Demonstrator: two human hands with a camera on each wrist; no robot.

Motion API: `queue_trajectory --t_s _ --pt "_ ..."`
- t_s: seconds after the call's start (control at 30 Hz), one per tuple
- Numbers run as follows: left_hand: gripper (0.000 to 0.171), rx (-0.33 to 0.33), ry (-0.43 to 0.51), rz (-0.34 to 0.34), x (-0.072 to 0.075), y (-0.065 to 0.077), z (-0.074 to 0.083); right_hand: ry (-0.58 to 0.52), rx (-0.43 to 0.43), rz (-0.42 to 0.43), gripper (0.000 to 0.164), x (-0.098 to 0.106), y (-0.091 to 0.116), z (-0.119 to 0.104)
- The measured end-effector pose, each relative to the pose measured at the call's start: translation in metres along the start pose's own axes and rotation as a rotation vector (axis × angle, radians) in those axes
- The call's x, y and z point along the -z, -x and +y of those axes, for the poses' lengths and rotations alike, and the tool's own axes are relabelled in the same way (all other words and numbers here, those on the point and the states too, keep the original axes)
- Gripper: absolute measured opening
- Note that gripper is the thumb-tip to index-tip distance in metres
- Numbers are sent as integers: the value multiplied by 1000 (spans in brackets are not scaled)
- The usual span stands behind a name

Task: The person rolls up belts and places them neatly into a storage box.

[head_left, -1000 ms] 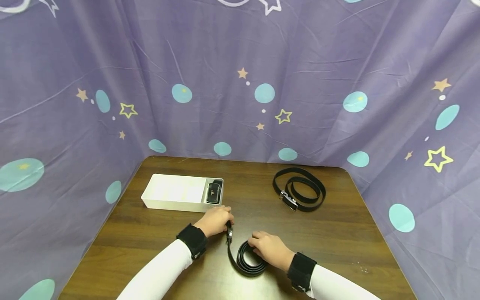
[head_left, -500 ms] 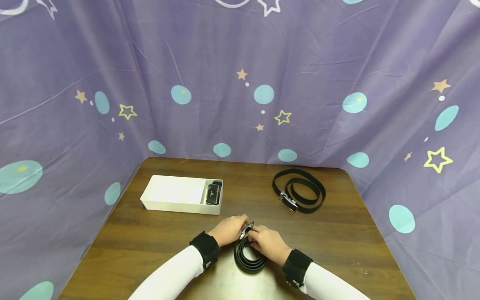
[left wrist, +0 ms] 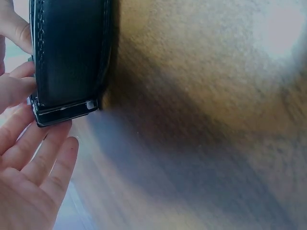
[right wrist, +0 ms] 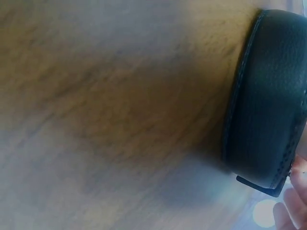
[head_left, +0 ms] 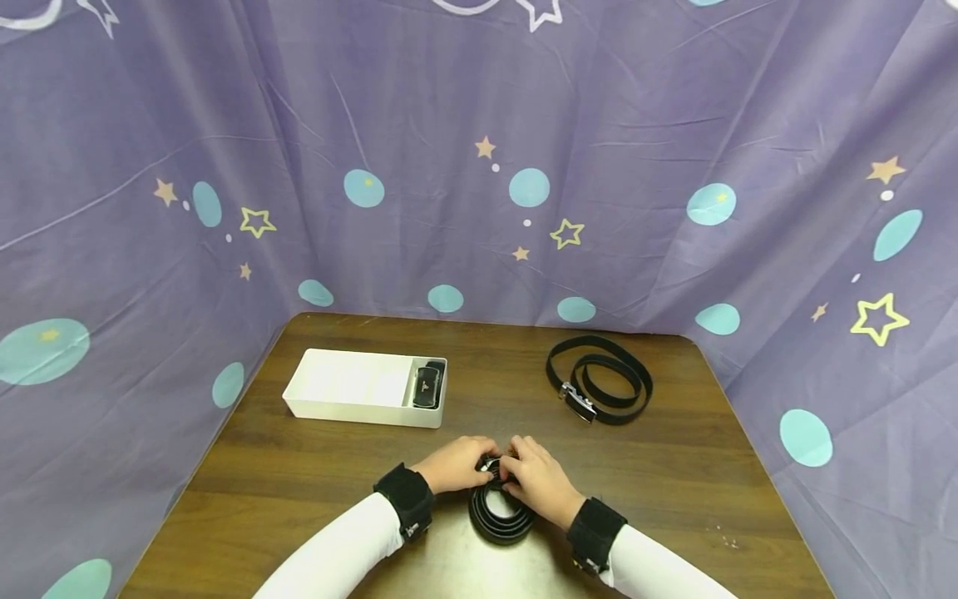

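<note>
On my feed, the left hand (head_left: 456,464) and right hand (head_left: 543,486) gripped the coiled black leather belt (head_left: 500,530) on the brown wooden table (head_left: 674,482).

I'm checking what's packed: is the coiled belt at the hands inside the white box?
No, the coiled belt sits on the table outside the white box, touched by the left hand and right hand.

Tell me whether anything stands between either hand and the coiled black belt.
Nothing visible does: the left hand and right hand already hold the coiled black belt. The white box and other belt lie farther off.
</note>
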State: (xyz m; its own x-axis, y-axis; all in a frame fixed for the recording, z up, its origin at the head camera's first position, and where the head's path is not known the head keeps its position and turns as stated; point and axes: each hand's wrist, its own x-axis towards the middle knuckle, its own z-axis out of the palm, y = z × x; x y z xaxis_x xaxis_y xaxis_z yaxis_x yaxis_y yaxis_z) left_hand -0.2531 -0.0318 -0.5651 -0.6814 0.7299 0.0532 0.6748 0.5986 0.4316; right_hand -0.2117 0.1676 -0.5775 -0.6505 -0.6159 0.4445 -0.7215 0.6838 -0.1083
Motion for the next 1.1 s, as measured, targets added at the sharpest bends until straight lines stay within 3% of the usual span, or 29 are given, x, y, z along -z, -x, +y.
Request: queue_trajectory --t_s 0.17,0.33,0.43,0.6,0.73,0.87,0.97,1.1 --pt "26 14 -46 -8 3 2 3 -18 3 9 32 -1 0 0" --pt "22 7 -142 119 7 7 11 -20 -17 -17 31 -3 -1 -1" --pt "17 -30 -197 172 4 9 18 -8 -36 -16 33 -3 -1 -1" --pt "16 -33 -318 173 -12 10 28 -1 -55 -3 44 -2 -2 0" --pt "15 -29 -366 196 -19 8 30 -57 -61 -124 46 7 -6 2" --pt "11 -53 -395 194 -19 5 31 -258 -99 -328 34 28 -17 12" --pt "12 -53 -416 197 -19 4 31 -360 -120 -379 18 36 -29 22" --pt "15 -56 -450 202 -19 5 34 -331 -80 -399 8 31 -43 31"
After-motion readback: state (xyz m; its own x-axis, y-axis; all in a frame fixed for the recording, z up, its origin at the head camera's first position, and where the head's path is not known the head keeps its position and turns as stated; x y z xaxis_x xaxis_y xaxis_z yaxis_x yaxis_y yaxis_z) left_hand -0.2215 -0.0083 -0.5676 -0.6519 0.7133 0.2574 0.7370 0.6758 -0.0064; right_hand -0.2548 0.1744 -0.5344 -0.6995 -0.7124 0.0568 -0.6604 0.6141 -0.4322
